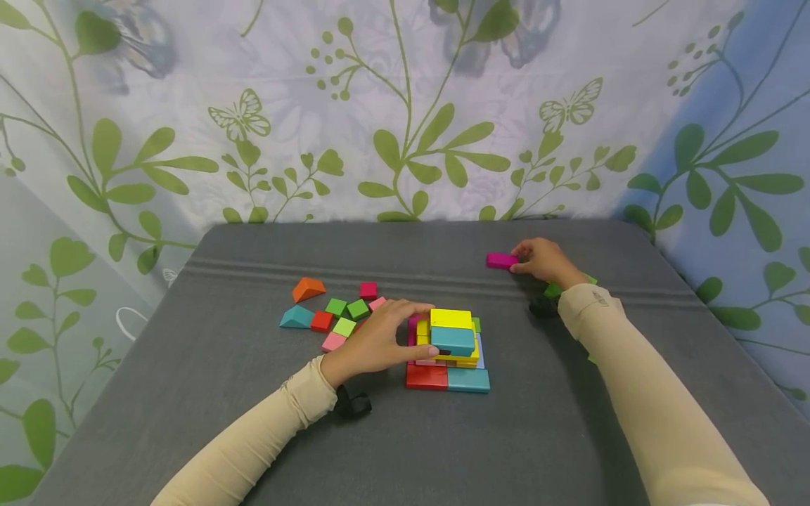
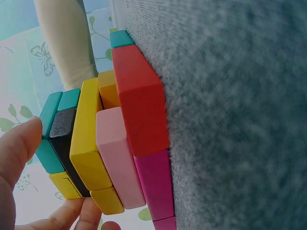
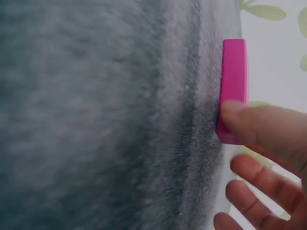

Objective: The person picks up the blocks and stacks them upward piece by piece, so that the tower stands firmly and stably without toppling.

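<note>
A stack of coloured wooden blocks (image 1: 451,318) stands mid-table, yellow and teal blocks on top and a red block (image 1: 427,376) in its bottom layer. My left hand (image 1: 382,337) spans the stack's top from its left side. In the left wrist view its thumb (image 2: 24,143) touches a teal block (image 2: 50,155), and the other fingers lie at the opposite side by a yellow block (image 2: 64,186). At the back right, my right hand (image 1: 543,260) pinches one end of a magenta block (image 1: 500,261). The right wrist view shows its thumb (image 3: 259,125) across that block, which appears to rest on the cloth.
Loose blocks lie left of the stack, including an orange block (image 1: 309,288), a teal block (image 1: 296,317) and several small cubes. Green blocks (image 1: 553,289) are partly hidden under my right wrist. A patterned curtain (image 1: 316,105) hangs behind the grey table (image 1: 190,393).
</note>
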Demonstrator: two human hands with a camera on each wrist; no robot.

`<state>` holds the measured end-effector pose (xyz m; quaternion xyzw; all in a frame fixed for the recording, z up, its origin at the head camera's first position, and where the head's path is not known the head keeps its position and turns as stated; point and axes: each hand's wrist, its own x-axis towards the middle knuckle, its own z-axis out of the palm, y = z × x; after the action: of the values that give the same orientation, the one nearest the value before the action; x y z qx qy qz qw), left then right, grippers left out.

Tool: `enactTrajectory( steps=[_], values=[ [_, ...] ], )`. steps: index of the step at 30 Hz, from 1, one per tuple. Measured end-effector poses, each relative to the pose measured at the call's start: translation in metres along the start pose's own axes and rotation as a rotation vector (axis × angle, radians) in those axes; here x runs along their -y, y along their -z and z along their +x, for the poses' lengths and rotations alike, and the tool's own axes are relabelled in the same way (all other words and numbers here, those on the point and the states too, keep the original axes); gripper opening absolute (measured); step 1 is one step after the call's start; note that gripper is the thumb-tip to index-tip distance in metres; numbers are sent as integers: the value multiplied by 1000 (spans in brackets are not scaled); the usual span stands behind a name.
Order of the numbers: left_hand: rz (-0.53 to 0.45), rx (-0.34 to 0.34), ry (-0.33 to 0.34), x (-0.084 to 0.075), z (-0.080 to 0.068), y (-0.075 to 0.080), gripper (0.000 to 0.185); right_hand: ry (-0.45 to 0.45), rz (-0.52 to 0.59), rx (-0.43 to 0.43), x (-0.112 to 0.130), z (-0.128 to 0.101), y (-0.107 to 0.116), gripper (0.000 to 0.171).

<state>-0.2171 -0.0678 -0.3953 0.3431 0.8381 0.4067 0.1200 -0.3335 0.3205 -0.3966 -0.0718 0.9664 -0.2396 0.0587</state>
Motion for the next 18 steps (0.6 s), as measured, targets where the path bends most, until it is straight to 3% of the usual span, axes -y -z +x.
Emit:
enactTrajectory(
  steps=[9,18],
  values=[
    [0,4,14,-2,0,0,73,110,60,-65,25,-34,-7,34],
    [6,1,11,-1,0,0,74,269,241,-102,59,-74,-15,29]
  ],
)
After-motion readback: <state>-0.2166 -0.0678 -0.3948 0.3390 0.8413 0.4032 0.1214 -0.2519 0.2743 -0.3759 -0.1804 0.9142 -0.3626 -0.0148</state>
